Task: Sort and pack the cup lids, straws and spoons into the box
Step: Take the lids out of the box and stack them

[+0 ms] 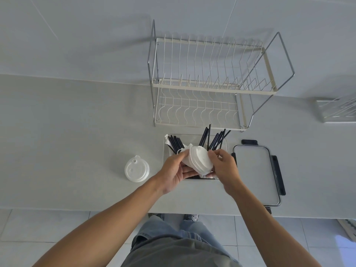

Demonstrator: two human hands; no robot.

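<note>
Both the left hand [178, 170] and right hand [224, 167] grasp the lid stack [199, 159] over the box [224, 143]. Best lower it level at six o'clock, clear of the straws [213, 139] leaning at twelve.

A home kitchen: a two-tier white wire dish rack [212, 83] stands at twelve o'clock on a pale grey countertop [77, 132], tiled floor [48, 228] below.

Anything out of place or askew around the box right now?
One cup lid sits alone on the counter, left of the box, apart from the stack of lids both hands hold. The black straws lean unevenly, some poking past the box's far rim.
</note>
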